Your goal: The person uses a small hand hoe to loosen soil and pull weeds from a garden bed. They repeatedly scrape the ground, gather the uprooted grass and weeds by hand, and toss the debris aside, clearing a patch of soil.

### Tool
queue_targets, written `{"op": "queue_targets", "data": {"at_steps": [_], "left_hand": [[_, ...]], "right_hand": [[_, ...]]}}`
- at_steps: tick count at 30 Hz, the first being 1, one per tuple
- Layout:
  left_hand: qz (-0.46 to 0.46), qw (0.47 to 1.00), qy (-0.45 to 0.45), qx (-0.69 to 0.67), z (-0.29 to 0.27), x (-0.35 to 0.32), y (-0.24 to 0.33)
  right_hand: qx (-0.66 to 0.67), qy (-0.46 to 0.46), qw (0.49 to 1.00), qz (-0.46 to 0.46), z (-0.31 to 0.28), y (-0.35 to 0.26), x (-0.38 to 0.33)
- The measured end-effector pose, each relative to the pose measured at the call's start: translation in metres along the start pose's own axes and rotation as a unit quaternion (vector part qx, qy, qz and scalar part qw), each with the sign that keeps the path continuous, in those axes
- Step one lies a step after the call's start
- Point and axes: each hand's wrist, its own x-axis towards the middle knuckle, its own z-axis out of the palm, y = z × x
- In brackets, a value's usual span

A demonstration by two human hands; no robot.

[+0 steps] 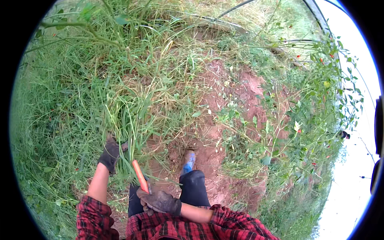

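Observation:
My left hand, in a dark, dirty work glove, is closed round a bunch of long green grass at the lower left. The blades fan upward and some hang below the grip. In front of my lap my right hand, in the same kind of glove, is wrapped round a hand tool with an orange handle. The handle slants up and left, its upper end beside the grass stems. A small grey metal part shows next to my right fingers; the tool's working edge cannot be made out.
Dense grass and weeds cover the left side. Reddish bare soil runs down the middle, with my blue boot on it. Leafy plants with small red fruits line the right. Dark curved pipes cross the top.

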Motion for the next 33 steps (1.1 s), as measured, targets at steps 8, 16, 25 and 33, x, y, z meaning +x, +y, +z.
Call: {"op": "queue_targets", "data": {"at_steps": [8, 16, 25, 33], "left_hand": [[-0.014, 0.89, -0.008, 0.457, 0.101, 0.078, -0.011], [-0.14, 0.948, 0.068, 0.278, 0.14, 0.146, 0.016], [-0.116, 0.902, 0.274, 0.313, 0.094, 0.099, 0.106], [-0.304, 0.81, 0.281, 0.417, 0.137, 0.081, 0.167]], "right_hand": [[-0.054, 0.018, 0.998, 0.018, -0.091, -0.047, -0.075], [-0.478, 0.01, 0.872, -0.106, -0.263, -0.165, -0.165], [-0.236, 0.01, 0.929, -0.284, -0.381, -0.322, -0.21], [-0.574, 0.44, 0.514, -0.46, -0.444, -0.604, -0.236]]}}
